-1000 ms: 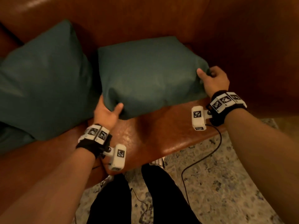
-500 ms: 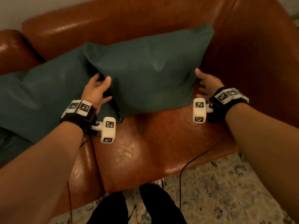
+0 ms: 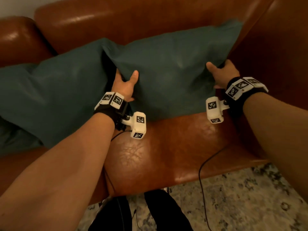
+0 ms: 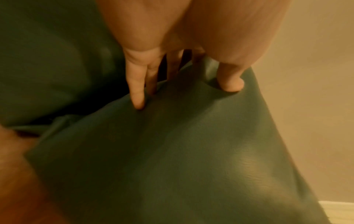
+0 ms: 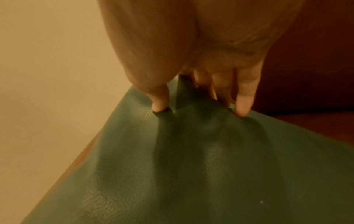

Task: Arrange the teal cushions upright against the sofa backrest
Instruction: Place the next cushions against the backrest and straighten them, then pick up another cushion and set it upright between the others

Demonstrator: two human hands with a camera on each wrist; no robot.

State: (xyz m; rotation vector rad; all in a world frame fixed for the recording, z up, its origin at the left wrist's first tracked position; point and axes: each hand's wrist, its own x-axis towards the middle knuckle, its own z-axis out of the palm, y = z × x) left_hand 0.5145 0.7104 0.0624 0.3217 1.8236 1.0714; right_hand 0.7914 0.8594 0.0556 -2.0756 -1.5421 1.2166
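Observation:
A teal cushion [image 3: 170,70] leans back against the brown leather sofa backrest [image 3: 133,19] at the right end of the seat. My left hand [image 3: 126,80] grips its left edge, thumb on the front face and fingers behind. The left wrist view shows that pinch on the cushion [image 4: 172,151]. My right hand [image 3: 220,72] grips the right edge, thumb in front; the cushion [image 5: 191,166] creases under its fingers in the right wrist view. A second teal cushion [image 3: 53,97] leans to the left, its right edge tucked behind the first.
The sofa's right armrest [image 3: 280,55] rises close beside my right hand. Bare seat leather [image 3: 166,150] lies in front of the cushions. A third teal shape [image 3: 10,140] shows at the far left. A patterned rug [image 3: 241,200] and my legs are below.
The right cushion went from lying flat on the seat to leaning against the backrest. Both hands pushed back with it; the left hand now grips the edge again, higher up.

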